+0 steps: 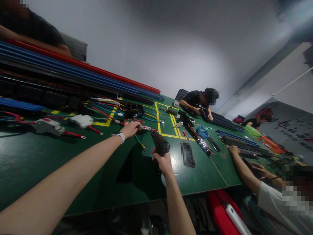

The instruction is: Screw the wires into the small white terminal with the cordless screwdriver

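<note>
My right hand (163, 160) is wrapped round the handle of a black cordless drill (160, 143). Its tip points away from me, close to a small white and red circuit breaker (146, 128). My left hand (130, 129), with a pale watch at the wrist, has its fingers closed on the left end of that breaker. Whether the drill's bit touches it, I cannot tell. A green-yellow wire (140, 143) with a bare lug lies just below my left fingers. Further left lie two more breakers, a grey-white one (49, 126) and a white one (81, 121), with red wires.
Blue and red long profiles (97, 72) line the far left of the green table (97, 182). Right of the drill are a blurred dark flat object (187, 154), red-handled pliers (186, 135) and a blue bin (203, 131). Co-workers sit across the table and at the right.
</note>
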A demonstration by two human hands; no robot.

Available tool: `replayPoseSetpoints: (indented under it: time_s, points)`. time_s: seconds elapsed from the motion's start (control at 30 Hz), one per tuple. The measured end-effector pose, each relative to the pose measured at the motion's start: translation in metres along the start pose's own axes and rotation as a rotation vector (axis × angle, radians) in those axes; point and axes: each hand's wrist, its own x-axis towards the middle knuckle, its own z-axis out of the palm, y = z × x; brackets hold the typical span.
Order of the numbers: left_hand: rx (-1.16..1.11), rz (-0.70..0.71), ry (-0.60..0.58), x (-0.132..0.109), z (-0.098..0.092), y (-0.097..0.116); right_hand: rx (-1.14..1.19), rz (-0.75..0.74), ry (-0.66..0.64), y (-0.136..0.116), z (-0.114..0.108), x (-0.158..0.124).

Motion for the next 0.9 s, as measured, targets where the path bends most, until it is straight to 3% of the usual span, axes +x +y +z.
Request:
replayPoseSetpoints:
  time_s: [0.13, 0.47, 0.9]
  points:
    - [-0.008, 0.002, -0.002, 0.0006, 0.0007, 0.0006, -0.066, 0.018, 0.013, 0.0024, 0.0005, 0.0015]
    - [0.02, 0.014, -0.004, -0.0013, -0.0016, 0.0038, 0.04, 0.048, -0.015, -0.0005, 0.0008, 0.0013]
    - [0.003, 0.002, -0.014, 0.0022, 0.0016, 0.0008, -0.096, 0.02, -0.004, 0.0082, -0.0009, 0.0053]
